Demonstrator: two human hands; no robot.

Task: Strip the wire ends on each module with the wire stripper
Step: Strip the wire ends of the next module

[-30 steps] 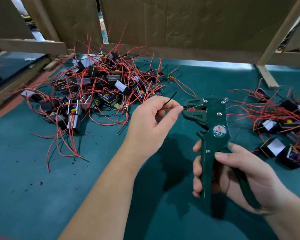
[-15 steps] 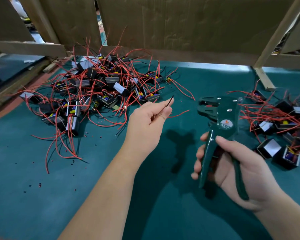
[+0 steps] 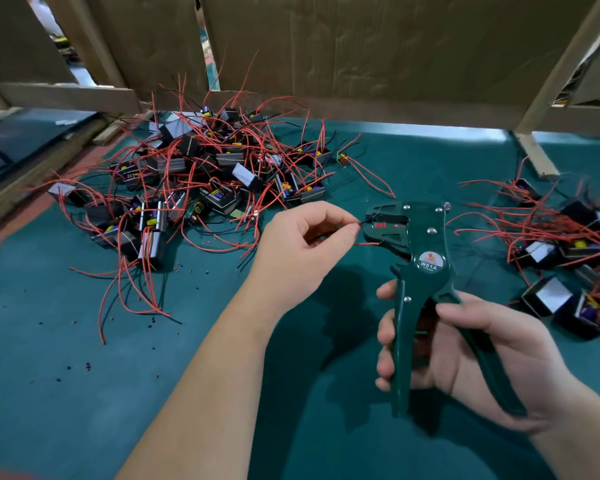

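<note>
Left hand: raised over the mat, thumb and forefinger pinching a black wire close to its end. The other fingers are curled in. Whether a module sits inside the palm cannot be told; it is hidden.

Black wire: the short free end runs right from the fingertips into the mouth of the stripper, between the two jaws.

Red wire: comes out of the same hand, just below the black one, and lies level. Its tip reaches the lower jaw from outside and is not in the mouth.

Right hand: clenched round the stripper's two handles, four fingers wrapped over the near handle, thumb laid across the gap toward the far one. The tool stands head up, mouth facing left, label "W01A" toward the camera. The handles stand apart.

Left pile: many black modules heaped with red and black leads tangled over them, at the far left of the mat.

Right pile: a smaller group of modules with red leads, at the right edge, behind the right hand.

Scraps: small dark and red bits of insulation scattered on the mat in front of the left pile.

Cardboard in a wooden frame closes off the back of the bench.
</note>
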